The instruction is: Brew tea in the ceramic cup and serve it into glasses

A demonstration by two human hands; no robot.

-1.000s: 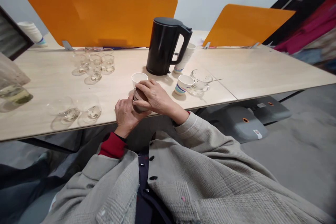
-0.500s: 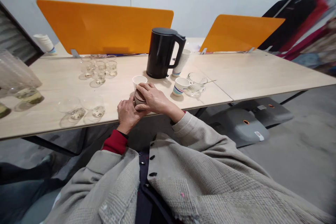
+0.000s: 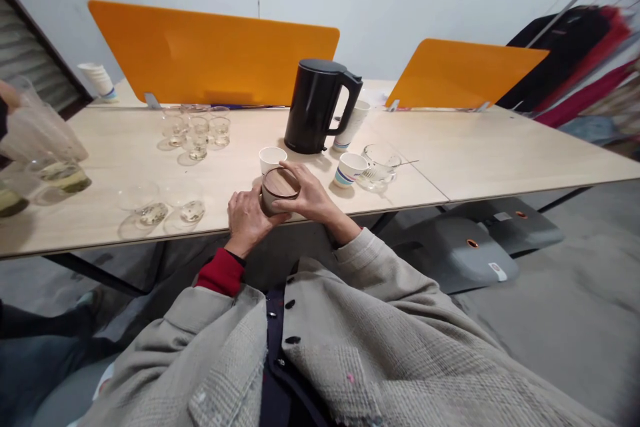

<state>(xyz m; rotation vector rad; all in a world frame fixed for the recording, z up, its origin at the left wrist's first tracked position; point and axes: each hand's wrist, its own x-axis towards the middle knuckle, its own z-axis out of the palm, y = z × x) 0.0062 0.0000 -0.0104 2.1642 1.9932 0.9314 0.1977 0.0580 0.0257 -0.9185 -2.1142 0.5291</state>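
Note:
At the table's front edge I hold a small round container (image 3: 281,184) with a greyish-brown wall, a dark rim and a light brown top; whether that top is a lid or its inside I cannot tell. My left hand (image 3: 251,217) wraps round its left side and base. My right hand (image 3: 313,195) grips it from the right, thumb and fingers along the rim. Just behind it stands a white paper cup (image 3: 273,157), partly hidden. Another paper cup (image 3: 350,170) with blue stripes is to the right, beside a glass cup (image 3: 379,170) with a thin stick across it.
A black kettle (image 3: 315,107) stands behind the paper cups, near a cup stack (image 3: 354,123). Small glasses (image 3: 197,137) cluster at centre-left; two more glasses (image 3: 153,212) sit near the front edge. At far left are a pitcher (image 3: 50,127) and another person's hand (image 3: 9,95). Orange dividers (image 3: 215,53) line the back.
My right hand has shifted from over the container's top to its right rim, so the brown top shows. At the far left another person's hand has come into view. The view has shifted slightly.

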